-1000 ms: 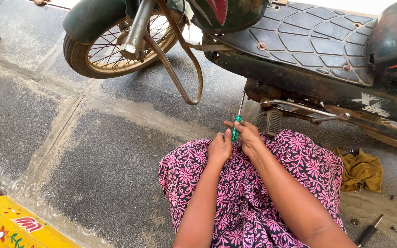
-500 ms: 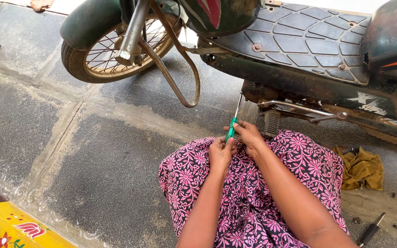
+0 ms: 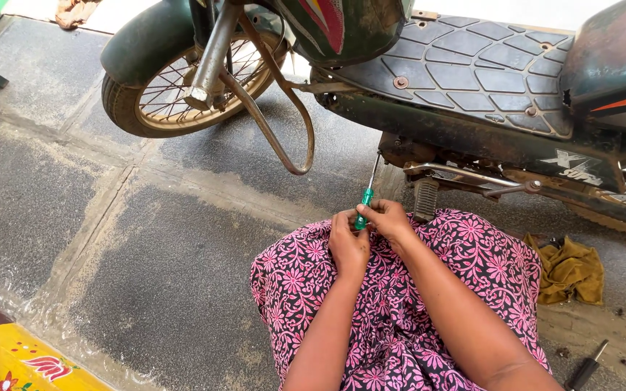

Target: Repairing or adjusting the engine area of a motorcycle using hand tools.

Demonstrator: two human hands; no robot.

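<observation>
Screwdriver [image 3: 364, 201]: green translucent handle, thin steel shaft. It stands nearly upright, tilted slightly right, above the person's lap, tip reaching the underside of the scooter [image 3: 472, 108] near the rusty bracket below the footboard. Whether the tip sits in a fastener cannot be told.

Right hand [image 3: 389, 221]: fingers curled closed around the lower handle, gripping from the right. Left hand [image 3: 348, 242]: fingers bent, pressing the handle base from the left; likely steadying so the shaft stays in line.

Both hands rest over the pink floral garment [image 3: 400, 304]. Yellow rag [image 3: 570, 269] lies right, on the stone floor [image 3: 110, 239]. A second dark-handled tool [image 3: 587, 368] lies bottom right.
</observation>
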